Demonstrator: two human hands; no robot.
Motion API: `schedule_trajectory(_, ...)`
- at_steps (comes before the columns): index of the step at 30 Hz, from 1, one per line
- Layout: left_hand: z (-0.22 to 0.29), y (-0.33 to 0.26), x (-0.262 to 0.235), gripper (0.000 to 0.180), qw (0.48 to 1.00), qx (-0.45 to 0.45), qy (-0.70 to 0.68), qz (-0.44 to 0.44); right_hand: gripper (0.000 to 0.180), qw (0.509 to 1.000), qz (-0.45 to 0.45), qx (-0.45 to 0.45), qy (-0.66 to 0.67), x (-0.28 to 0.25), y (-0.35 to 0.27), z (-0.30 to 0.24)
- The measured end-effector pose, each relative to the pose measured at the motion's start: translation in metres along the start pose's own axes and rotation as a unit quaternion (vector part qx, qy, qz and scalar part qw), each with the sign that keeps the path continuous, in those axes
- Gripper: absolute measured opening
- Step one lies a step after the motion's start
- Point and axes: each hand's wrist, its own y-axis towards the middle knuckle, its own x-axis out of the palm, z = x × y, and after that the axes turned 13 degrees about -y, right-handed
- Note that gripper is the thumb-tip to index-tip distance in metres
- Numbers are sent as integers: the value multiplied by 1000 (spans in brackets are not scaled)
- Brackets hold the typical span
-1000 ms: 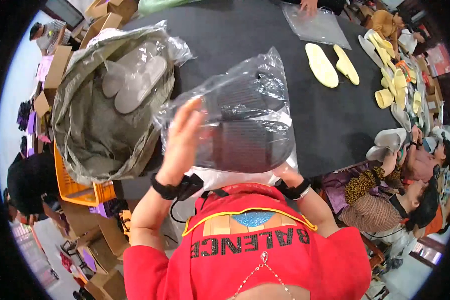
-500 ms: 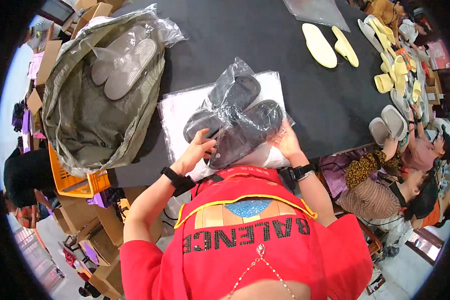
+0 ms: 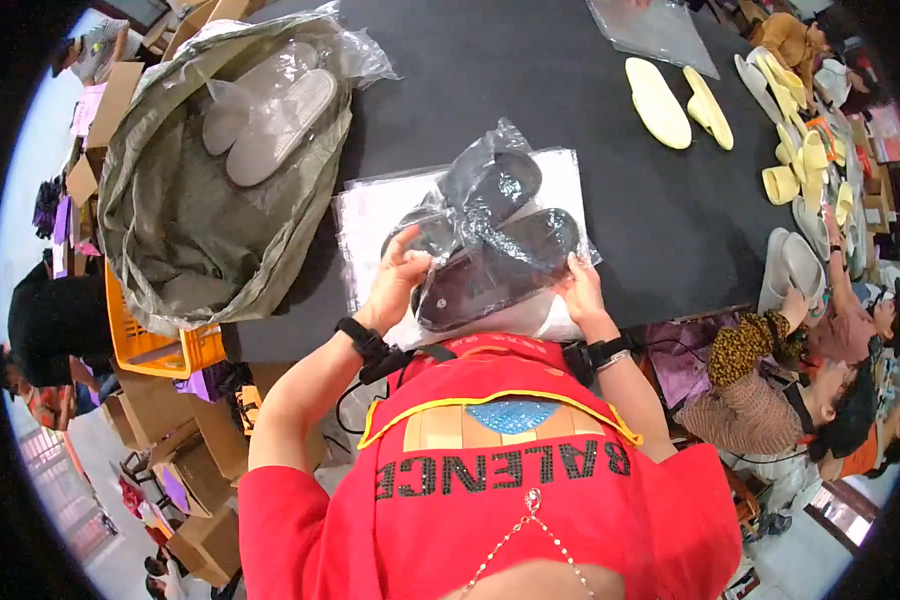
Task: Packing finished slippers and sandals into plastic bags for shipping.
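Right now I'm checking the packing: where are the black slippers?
In the head view, the black slippers are central, over the white packaging, between the left hand and right hand, right of the sack.

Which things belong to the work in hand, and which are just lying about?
Work in hand:
dark slippers in clear plastic, between left hand and right hand
white packaging beneath
perhaps the green sack

Apparently lying about:
yellow slippers
orange crate
cardboard boxes

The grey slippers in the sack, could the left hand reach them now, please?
Probably yes: the grey slippers lie in the gaping sack nearby, though the left hand touches bagged black slippers.
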Motion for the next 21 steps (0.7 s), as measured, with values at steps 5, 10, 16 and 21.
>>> schedule_trajectory(5, 50, -56, 17, 35, 970, 186, 153, -17, 23, 999, 41, -1, 22, 23, -19, -15)
schedule_trajectory(10, 51, -85, 23, 31, 985, 163, 4, -53, 25, 1000, -1, -5, 14, 17, -9, -15)
schedule_trajectory(16, 38, -58, -43, 28, 987, -65, -139, 38, 32, 997, -59, 57, 15, 25, -16, -33)
schedule_trajectory(21, 25, -4, -17, 46, 841, 175, 478, -182, 33, 994, -88, 53, 33, 12, -1, -18)
